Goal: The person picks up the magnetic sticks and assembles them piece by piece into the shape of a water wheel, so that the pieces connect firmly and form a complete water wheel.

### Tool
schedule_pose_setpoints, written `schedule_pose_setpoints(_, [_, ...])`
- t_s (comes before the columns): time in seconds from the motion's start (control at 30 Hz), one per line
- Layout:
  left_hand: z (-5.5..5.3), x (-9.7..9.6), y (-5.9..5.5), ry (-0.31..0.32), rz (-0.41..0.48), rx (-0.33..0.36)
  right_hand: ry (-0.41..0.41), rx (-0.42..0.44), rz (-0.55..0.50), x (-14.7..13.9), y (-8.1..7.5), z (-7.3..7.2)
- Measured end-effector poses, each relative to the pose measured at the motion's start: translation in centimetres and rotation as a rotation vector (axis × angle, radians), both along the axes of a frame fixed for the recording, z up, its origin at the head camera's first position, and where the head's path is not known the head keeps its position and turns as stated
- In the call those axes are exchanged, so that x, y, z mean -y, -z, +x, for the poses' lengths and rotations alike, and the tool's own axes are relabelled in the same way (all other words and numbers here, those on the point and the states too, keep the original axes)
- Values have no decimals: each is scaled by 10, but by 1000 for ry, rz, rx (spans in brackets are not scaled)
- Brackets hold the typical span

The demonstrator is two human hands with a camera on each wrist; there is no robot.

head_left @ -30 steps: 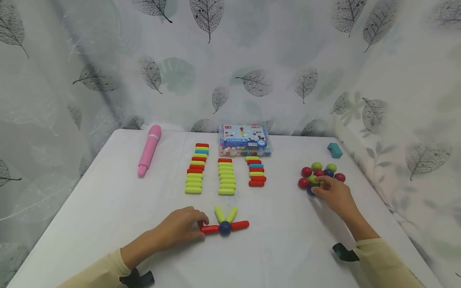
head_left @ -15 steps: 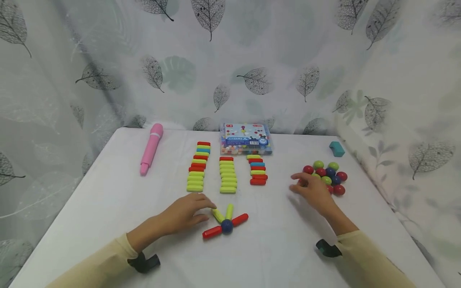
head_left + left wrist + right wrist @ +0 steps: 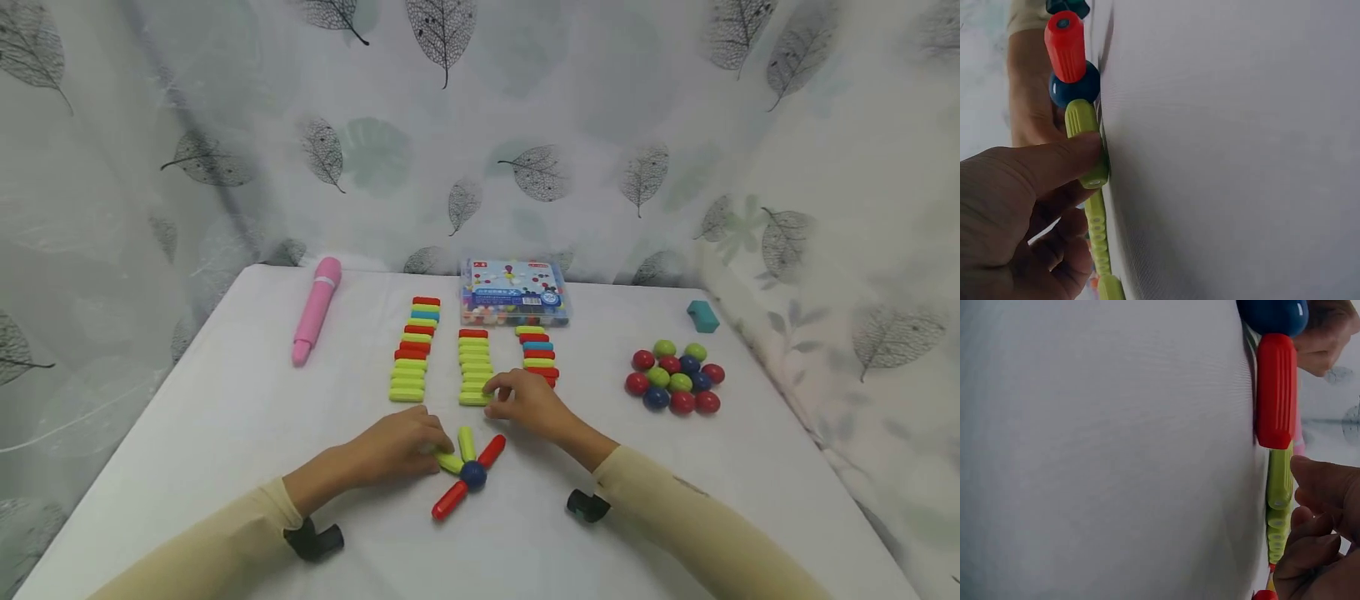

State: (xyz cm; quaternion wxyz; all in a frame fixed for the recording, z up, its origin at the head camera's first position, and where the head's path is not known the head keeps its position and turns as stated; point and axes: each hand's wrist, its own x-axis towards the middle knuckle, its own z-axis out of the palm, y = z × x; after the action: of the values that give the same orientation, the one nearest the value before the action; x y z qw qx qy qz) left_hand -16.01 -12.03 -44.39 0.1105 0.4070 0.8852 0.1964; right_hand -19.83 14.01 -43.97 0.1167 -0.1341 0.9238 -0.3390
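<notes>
A small model with a dark blue ball point(image 3: 473, 475), two red sticks point(image 3: 449, 502) and two yellow-green sticks lies on the white table. My left hand point(image 3: 393, 446) pinches one yellow-green stick point(image 3: 1082, 119) of it between thumb and fingers. My right hand point(image 3: 532, 408) is at the near end of the middle column of sticks point(image 3: 474, 367), its thumb and forefinger apart by the lowest yellow-green stick point(image 3: 1280, 478). In the right wrist view, one red stick point(image 3: 1277, 390) of the model stands close to the right thumb.
Columns of coloured sticks flank the middle one, left point(image 3: 411, 354) and right point(image 3: 536, 346). Red, green and blue balls point(image 3: 682, 403) cluster at the right. Behind are a clear parts box point(image 3: 515, 292), a pink wand-like item point(image 3: 316, 312) and a teal piece point(image 3: 702, 317).
My right hand has left the balls and moved leftward to the middle column of sticks. My left hand has let go of a red stick and taken a yellow-green one; the model has turned.
</notes>
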Motion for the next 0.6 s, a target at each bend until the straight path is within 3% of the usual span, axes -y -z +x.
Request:
schedule_pose_setpoints(0.33, [9,4,0,-13,-1,-10,4,-135,141,11,8,0])
schedule_pose_setpoints(0.47, [10,3,1,-12,3,-12,0,-152,187,12,8,-1])
schedule_pose_setpoints(0.6, [11,3,0,-14,11,-31,2,-127,161,4,4,3])
